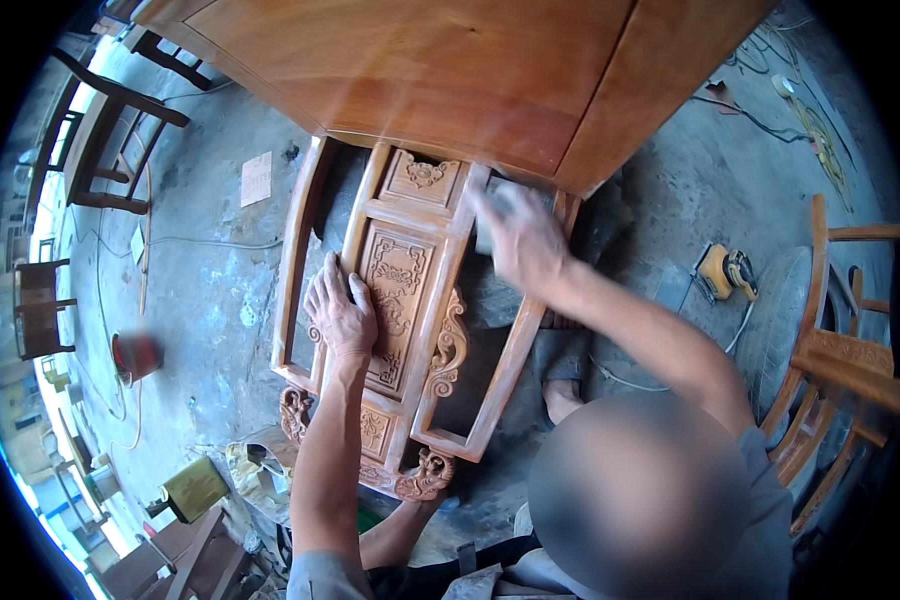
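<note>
A carved wooden chair back [436, 268], dusted whitish along its rails, leans against a large brown wooden panel [390, 58]. Its middle board bears raised scrollwork, and curled carvings finish the near end. My left hand [342, 312] lies on the left upright beside that board, fingers spread and empty. Farther off and to the right, my right hand [526, 238] is at the top of the right upright. Motion smears its fingers, and something pale may be under them; I cannot make out what.
A yellow power sander [722, 272] lies on the concrete floor at right, its cord trailing. Wooden chair frames stand at right [838, 352] and far left [110, 112]. A reddish bucket [137, 356], a cardboard piece [256, 180] and loose cables are on the floor.
</note>
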{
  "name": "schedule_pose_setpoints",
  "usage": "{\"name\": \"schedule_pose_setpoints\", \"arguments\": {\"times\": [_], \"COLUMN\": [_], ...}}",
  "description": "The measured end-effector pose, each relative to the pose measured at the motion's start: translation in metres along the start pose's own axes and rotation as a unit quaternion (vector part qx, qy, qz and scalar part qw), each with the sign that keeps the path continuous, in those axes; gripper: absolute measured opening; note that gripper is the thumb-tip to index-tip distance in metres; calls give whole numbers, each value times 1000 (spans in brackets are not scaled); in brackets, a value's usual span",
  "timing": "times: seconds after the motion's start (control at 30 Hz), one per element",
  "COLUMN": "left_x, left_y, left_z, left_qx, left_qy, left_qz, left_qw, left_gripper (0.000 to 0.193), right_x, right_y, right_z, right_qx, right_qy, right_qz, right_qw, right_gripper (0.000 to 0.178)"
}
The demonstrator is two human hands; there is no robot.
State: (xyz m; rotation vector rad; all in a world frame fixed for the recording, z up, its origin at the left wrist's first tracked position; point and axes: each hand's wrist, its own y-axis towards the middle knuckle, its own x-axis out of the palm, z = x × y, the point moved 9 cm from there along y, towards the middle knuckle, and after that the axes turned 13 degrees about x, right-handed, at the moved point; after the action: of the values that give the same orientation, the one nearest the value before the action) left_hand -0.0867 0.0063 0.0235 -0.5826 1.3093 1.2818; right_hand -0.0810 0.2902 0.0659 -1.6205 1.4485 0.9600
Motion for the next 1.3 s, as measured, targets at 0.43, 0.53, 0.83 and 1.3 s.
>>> {"name": "schedule_pose_setpoints", "arguments": {"times": [0.43, 0.53, 0.83, 1.3], "left_x": [-11, -17, -16, -2], "left_y": [5, 3, 3, 4], "left_z": [1, -6, -2, -2], "left_qx": [18, 18, 20, 21], "left_qy": [3, 12, 1, 11], "left_qz": [33, 43, 50, 24], "left_qw": [999, 999, 999, 999], "left_gripper": [53, 53, 55, 55], "right_x": [26, -12, 3, 51], "right_y": [-82, -25, -33, -93], "right_z": [-82, -63, -63, -66], "right_qx": [-238, -215, -202, -229], "right_qy": [-24, -75, -67, 15], "right_qz": [45, 135, 94, 36], "right_qw": [970, 964, 973, 973], "right_gripper": [60, 54, 49, 60]}}
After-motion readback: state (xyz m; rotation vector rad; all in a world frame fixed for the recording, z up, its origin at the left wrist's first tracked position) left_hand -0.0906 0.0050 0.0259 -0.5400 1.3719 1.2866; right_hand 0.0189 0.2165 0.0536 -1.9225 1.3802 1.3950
